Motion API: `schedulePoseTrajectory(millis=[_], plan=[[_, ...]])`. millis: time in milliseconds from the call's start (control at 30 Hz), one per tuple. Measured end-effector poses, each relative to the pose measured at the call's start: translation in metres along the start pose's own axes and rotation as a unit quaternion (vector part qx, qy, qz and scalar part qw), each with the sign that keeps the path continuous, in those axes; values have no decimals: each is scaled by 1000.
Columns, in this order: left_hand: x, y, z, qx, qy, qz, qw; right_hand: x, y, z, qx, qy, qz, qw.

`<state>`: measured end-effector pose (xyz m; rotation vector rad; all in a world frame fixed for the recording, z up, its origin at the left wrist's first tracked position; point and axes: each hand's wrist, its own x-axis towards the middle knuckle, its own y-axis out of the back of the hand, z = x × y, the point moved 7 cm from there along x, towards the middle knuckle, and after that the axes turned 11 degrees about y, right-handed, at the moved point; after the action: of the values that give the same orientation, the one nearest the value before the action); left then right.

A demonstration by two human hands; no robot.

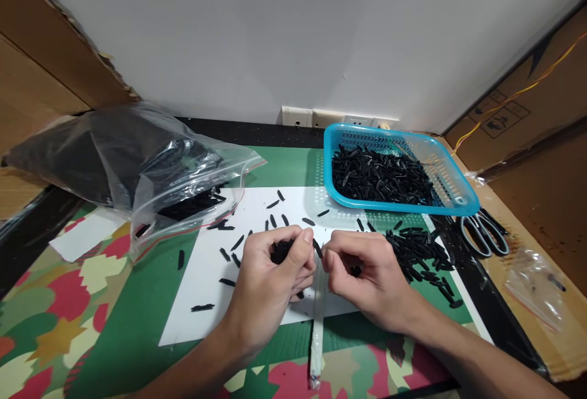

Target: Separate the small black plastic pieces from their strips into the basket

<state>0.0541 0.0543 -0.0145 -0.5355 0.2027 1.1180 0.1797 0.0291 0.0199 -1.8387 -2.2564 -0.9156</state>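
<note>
My left hand [275, 273] is cupped around a small bunch of short black plastic pieces [280, 251] and pinches one piece [317, 247] between thumb and forefinger. Close beside it, my right hand [362, 273] has its fingers curled, their tips meeting that same piece, and it holds a narrow clear plastic sleeve [316, 325] that hangs down toward me. Both hands hover over a white sheet [202, 289] strewn with loose black pieces. A pile of the same pieces [422, 258] lies just right of my right hand.
A blue mesh basket [449, 169] holding many black pieces stands at the back right. A big clear bag [137, 166] of black parts lies at the back left. Scissors [483, 234] and a small clear bag [534, 286] rest at the right edge. A wall closes the back.
</note>
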Motion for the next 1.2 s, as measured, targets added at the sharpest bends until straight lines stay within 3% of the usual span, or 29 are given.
schedulePoseTrajectory(millis=[600,1200], plan=[[-5,-2,3,-18,-20,-14,1000,-2,7,-5,73,0,29,997],[-5,-5,2,9,-31,-64,997,0,13,-5,47,22,34,998]])
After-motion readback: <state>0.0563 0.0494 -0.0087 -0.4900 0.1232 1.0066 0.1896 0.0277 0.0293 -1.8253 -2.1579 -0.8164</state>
